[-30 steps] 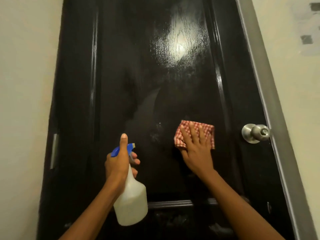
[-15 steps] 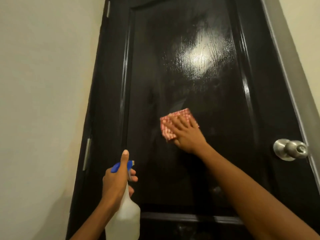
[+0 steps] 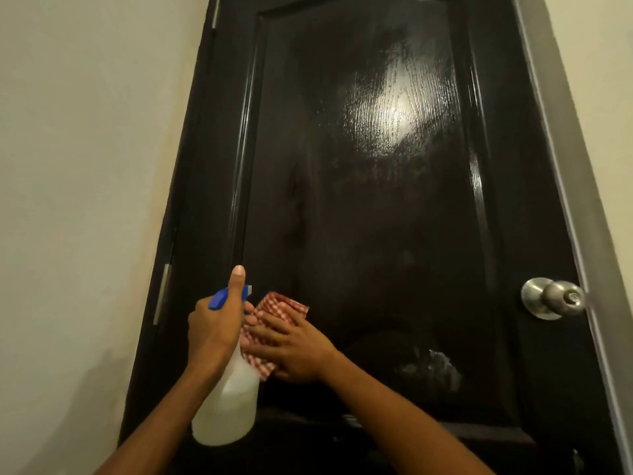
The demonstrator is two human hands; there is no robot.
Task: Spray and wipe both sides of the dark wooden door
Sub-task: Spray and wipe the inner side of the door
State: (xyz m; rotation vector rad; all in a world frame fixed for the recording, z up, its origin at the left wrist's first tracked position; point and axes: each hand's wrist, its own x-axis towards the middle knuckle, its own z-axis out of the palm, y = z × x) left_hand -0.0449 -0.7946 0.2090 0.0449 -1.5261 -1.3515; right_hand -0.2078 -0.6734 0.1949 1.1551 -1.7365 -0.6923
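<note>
A person's left hand (image 3: 214, 329) grips a translucent spray bottle (image 3: 227, 402) by its blue trigger head, thumb raised, the bottle hanging just in front of the dark wooden door (image 3: 370, 207). Just beside it, the right hand (image 3: 294, 344) presses a red-checked cloth (image 3: 274, 308) flat, fingers straight, against the door's lower panel. Farther right, a wet patch (image 3: 433, 370) glistens; a silver doorknob (image 3: 553, 298) sits at the door's edge.

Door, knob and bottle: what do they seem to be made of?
Door: likely wood with glossy dark finish; grain shows in the glare.
Knob: brushed silvery metal, dull sheen.
Bottle: translucent whitish plastic, probably, with blue plastic sprayer.
</note>
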